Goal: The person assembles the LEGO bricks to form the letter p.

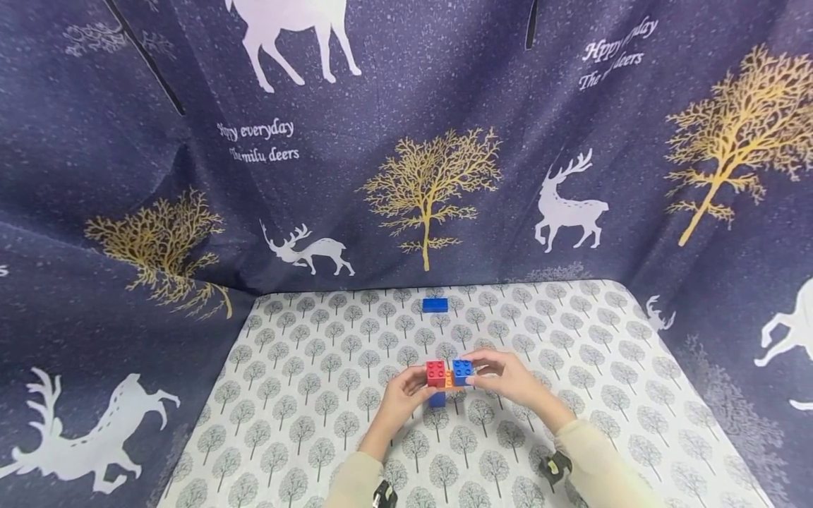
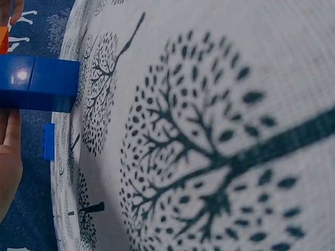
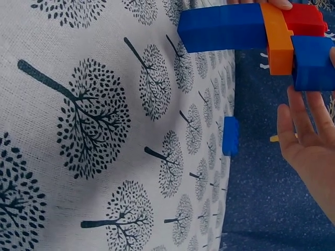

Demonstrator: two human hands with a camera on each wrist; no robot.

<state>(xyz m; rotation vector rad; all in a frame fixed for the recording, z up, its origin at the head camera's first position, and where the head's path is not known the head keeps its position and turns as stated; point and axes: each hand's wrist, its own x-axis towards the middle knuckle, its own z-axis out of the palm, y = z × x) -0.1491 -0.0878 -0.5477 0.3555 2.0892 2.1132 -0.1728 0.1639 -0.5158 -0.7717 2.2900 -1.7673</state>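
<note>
In the head view the red brick and left hand hide the top of the blue column, little of the orange brick shows, and some fingertips of the right hand lie hidden behind the upper blue brick. Whether the column's foot touches the table cannot be told, and the far brick, by the far edge, is too small for its studs to be counted. Both wrist views crop the hands, the head view both sleeves.

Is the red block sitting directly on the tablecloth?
No, the red block sits on top of the orange block, which is stacked on blue blocks.
</note>
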